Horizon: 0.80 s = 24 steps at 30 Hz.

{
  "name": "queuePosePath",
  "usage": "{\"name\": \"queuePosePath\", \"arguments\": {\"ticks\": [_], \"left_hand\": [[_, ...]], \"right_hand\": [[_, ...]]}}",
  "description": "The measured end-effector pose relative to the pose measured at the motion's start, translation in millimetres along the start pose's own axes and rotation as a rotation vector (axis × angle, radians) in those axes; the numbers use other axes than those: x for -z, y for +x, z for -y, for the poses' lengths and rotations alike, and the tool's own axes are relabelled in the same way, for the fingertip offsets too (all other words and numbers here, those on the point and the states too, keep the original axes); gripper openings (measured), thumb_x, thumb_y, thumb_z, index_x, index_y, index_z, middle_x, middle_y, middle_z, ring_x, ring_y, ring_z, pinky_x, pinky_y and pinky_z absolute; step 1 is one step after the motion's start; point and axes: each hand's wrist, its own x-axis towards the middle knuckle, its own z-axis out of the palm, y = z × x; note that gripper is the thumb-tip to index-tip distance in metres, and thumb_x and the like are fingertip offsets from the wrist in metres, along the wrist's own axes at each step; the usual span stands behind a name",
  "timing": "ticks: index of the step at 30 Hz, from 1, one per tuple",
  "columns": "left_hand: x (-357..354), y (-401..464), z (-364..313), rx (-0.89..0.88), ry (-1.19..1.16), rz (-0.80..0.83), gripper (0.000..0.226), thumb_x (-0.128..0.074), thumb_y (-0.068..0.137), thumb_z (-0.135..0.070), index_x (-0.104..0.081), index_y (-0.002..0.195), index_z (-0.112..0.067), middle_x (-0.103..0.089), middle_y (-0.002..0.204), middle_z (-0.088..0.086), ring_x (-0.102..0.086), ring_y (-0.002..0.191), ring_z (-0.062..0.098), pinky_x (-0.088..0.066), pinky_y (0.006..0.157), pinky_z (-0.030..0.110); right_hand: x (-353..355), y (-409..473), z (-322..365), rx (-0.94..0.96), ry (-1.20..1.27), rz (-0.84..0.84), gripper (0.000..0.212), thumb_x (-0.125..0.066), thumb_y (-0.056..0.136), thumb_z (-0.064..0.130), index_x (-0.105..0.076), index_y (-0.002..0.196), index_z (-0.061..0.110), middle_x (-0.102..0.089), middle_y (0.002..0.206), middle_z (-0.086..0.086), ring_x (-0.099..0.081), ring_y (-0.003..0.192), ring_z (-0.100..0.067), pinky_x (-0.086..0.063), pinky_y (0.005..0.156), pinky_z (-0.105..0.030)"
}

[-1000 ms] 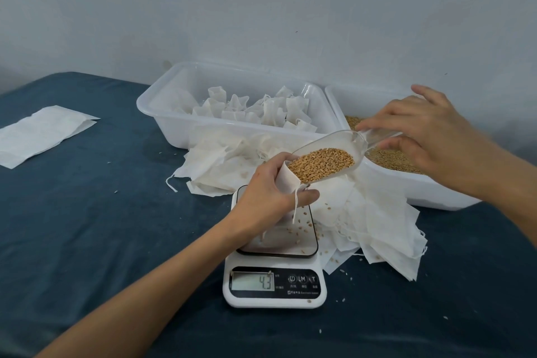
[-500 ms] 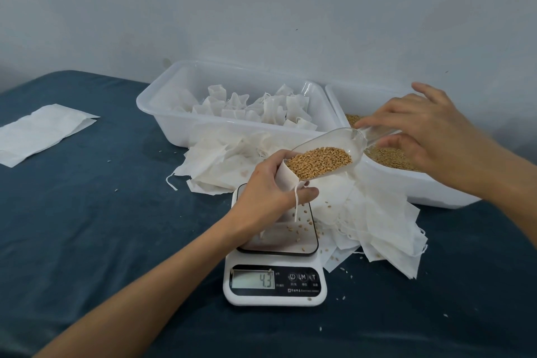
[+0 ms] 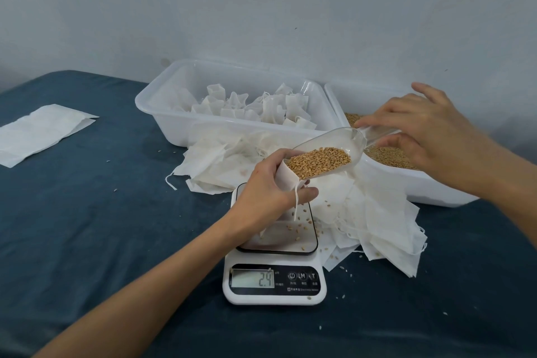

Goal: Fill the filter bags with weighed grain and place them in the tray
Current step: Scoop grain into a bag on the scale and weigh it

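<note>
Left hand (image 3: 268, 187) grips a white filter bag (image 3: 286, 179) with fingers and thumb curled round it, mouth held open, above the platform of a white digital kitchen scale (image 3: 274, 269). The bag's drawstring hangs down over the platform. Right hand (image 3: 421, 132) pinches the handle of a clear plastic scoop (image 3: 334, 148), fingers curled on it; the scoop tilts down to the left, its lip touching the bag mouth. Wheat grain (image 3: 318, 161) fills the front of the scoop. Loose kernels lie on the scale platform and on the dark blue cloth-covered table (image 3: 101, 227) near it. Scale display reads 2.9.

Behind the scale, a heap of empty filter bags (image 3: 377, 218) spreads from left to right under both hands. At the back left, a translucent white tray (image 3: 162, 113) holds filled, tied bags (image 3: 255, 109). Just beside it on the right, touching or nearly so, a second bin (image 3: 421, 186) holds bulk grain, partly hidden by the right hand. Far left, a flat stack of white sheets (image 3: 40, 131) lies well apart from everything else.
</note>
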Motion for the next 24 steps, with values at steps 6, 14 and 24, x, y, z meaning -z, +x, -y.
{"name": "queuePosePath", "arguments": {"ticks": [6,14,24], "left_hand": [[0.3,0.5,0.9,-0.005,0.036,-0.003,0.054,-0.087,0.080,-0.013,-0.064,0.126,-0.032,-0.071,0.116,-0.009,-0.071,0.101,0.000,-0.054,0.087,0.016],[0.9,-1.5,-2.4,-0.017,0.056,-0.002,0.054,-0.085,0.081,-0.013,-0.064,0.126,-0.033,-0.067,0.128,-0.007,-0.069,0.104,-0.002,-0.050,0.089,0.012],[-0.1,-1.0,-1.9,-0.013,0.039,-0.006,0.054,-0.085,0.076,-0.021,-0.065,0.122,-0.042,-0.063,0.133,-0.005,-0.075,0.101,0.009,-0.054,0.103,0.039]], "right_hand": [[-0.6,0.0,0.4,0.000,-0.001,0.001,0.038,-0.070,0.090,0.001,-0.070,0.124,0.016,-0.066,0.106,-0.004,-0.064,0.103,-0.031,-0.018,0.121,-0.053],[0.1,0.3,0.8,-0.003,0.004,0.002,0.038,-0.071,0.089,0.000,-0.071,0.124,0.015,-0.067,0.106,-0.004,-0.064,0.104,-0.031,-0.018,0.121,-0.053],[-4.2,0.2,-1.1,0.010,-0.001,-0.001,0.038,-0.069,0.090,0.000,-0.070,0.124,0.018,-0.066,0.104,-0.003,-0.063,0.102,-0.030,-0.017,0.121,-0.051]]}}
